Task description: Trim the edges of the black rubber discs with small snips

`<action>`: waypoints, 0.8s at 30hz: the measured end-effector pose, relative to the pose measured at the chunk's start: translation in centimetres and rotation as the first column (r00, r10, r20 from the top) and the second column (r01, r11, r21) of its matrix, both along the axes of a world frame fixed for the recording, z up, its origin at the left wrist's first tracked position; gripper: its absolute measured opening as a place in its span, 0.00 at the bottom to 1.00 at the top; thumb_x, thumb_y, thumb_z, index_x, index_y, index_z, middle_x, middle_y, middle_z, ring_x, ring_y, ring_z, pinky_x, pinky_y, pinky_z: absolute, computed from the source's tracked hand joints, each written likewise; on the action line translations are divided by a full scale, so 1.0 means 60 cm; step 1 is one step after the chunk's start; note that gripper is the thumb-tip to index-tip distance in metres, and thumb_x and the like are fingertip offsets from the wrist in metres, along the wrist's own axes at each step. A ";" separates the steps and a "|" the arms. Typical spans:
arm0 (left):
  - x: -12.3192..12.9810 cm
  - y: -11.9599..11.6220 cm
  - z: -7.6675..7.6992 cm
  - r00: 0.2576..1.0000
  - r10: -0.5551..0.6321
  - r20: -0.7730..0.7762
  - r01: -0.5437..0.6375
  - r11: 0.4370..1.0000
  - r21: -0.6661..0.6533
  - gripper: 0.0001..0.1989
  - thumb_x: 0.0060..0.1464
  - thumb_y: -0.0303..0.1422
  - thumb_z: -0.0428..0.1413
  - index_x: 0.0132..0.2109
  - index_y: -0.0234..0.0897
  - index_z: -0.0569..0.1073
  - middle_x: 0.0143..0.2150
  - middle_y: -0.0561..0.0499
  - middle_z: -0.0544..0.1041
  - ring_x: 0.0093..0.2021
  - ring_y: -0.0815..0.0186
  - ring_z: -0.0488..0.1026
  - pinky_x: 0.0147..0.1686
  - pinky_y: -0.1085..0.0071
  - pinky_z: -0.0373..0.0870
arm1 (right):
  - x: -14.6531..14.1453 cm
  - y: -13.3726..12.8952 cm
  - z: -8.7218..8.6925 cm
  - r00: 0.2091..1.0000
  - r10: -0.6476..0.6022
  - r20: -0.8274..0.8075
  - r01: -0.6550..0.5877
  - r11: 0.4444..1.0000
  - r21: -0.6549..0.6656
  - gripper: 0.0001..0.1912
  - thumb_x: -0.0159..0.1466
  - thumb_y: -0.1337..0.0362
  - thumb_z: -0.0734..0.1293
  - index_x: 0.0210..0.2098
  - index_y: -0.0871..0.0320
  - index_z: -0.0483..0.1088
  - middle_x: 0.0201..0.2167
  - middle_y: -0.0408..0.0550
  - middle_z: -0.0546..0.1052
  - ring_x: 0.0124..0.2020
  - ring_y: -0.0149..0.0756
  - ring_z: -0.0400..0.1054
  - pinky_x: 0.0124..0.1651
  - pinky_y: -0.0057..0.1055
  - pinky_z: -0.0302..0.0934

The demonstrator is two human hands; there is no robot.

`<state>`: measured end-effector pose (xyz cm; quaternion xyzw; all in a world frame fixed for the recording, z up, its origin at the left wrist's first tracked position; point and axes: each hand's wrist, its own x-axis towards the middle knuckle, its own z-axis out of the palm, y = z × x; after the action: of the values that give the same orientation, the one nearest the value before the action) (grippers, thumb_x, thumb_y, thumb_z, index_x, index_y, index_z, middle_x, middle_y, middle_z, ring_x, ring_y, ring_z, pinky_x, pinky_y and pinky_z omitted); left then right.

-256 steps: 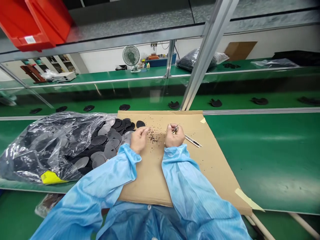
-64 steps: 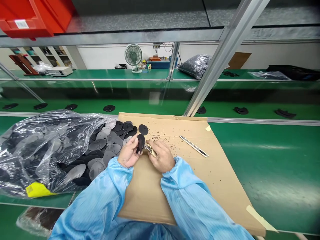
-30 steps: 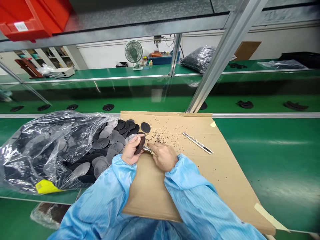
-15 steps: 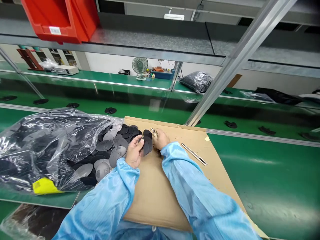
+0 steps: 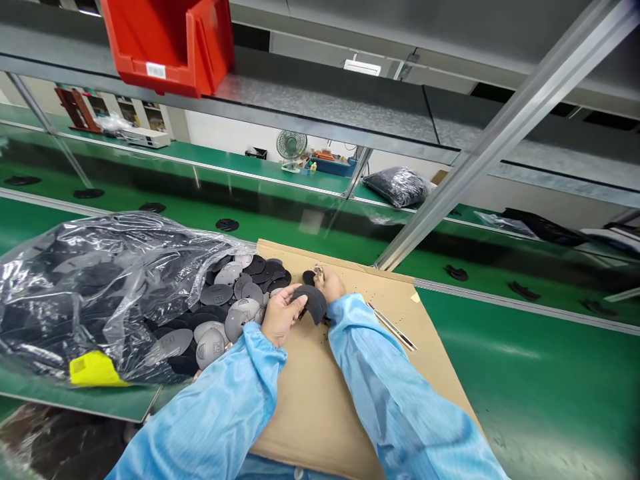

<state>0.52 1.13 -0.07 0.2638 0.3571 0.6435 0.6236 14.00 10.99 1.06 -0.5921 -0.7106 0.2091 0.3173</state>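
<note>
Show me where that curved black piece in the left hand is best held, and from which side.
The black piece is probably best pinched by its left edge, coming from the left: the left hand grips there, while the piece curves away to the right, its other side close to the right hand.

Shiny light-blue sleeves end in gathered cuffs.
</note>
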 end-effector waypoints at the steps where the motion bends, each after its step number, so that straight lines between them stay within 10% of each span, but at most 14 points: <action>1: 0.002 -0.001 0.000 1.000 0.004 -0.009 -0.004 1.000 0.001 0.30 0.36 0.38 0.69 0.48 0.32 0.72 0.27 0.55 0.74 0.20 0.76 0.66 0.18 0.79 0.60 | 0.009 -0.010 0.001 0.996 -0.051 -0.072 0.051 0.999 0.006 0.11 0.58 0.65 0.61 0.41 0.56 0.68 0.36 0.49 0.74 0.37 0.40 0.67 0.42 0.36 0.61; 6: 0.005 -0.001 -0.003 0.999 0.040 0.032 -0.040 0.999 0.000 0.22 0.37 0.35 0.68 0.39 0.32 0.71 0.27 0.52 0.74 0.27 0.71 0.72 0.28 0.74 0.69 | 0.058 -0.072 0.008 0.891 -0.141 -0.431 0.122 0.990 -0.073 0.14 0.57 0.59 0.61 0.42 0.58 0.64 0.27 0.44 0.70 0.24 0.32 0.64 0.29 0.31 0.62; 11: 0.007 -0.002 -0.010 0.999 0.000 -0.053 -0.003 0.998 -0.069 0.20 0.39 0.38 0.67 0.39 0.33 0.72 0.31 0.49 0.76 0.31 0.67 0.74 0.32 0.72 0.71 | 0.078 -0.126 0.007 0.377 -0.223 -0.899 -0.374 0.851 -0.368 0.13 0.44 0.69 0.70 0.30 0.59 0.67 0.22 0.42 0.70 0.20 0.29 0.61 0.24 0.28 0.60; 13: 0.010 -0.007 -0.011 0.990 -0.062 -0.129 0.053 0.996 -0.070 0.21 0.40 0.40 0.66 0.41 0.33 0.73 0.33 0.48 0.77 0.32 0.66 0.75 0.32 0.70 0.72 | 0.075 -0.137 0.001 0.294 -0.264 -0.919 -0.516 0.765 -0.385 0.10 0.44 0.72 0.69 0.27 0.60 0.67 0.20 0.42 0.69 0.20 0.27 0.60 0.23 0.27 0.60; 18: 0.018 -0.020 -0.009 0.948 -0.160 -0.274 0.147 0.987 -0.068 0.24 0.38 0.37 0.68 0.44 0.34 0.74 0.38 0.47 0.77 0.33 0.64 0.75 0.30 0.69 0.74 | 0.060 -0.144 -0.014 0.299 -0.273 -0.914 -0.554 0.730 -0.399 0.08 0.43 0.72 0.68 0.24 0.59 0.66 0.16 0.39 0.65 0.18 0.27 0.58 0.21 0.26 0.59; 24: 0.017 -0.021 -0.006 0.955 -0.050 -0.292 0.029 0.997 -0.074 0.25 0.38 0.36 0.68 0.45 0.34 0.74 0.41 0.46 0.77 0.36 0.62 0.74 0.27 0.71 0.75 | 0.053 -0.158 -0.010 0.554 -0.101 -0.827 -0.151 0.964 -0.218 0.14 0.54 0.53 0.69 0.33 0.57 0.67 0.24 0.41 0.69 0.22 0.29 0.62 0.26 0.27 0.59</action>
<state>1.52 -0.11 -0.45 0.3420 0.4623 0.5719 0.5850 17.15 1.53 0.45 -0.4492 -0.4500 0.5607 0.5304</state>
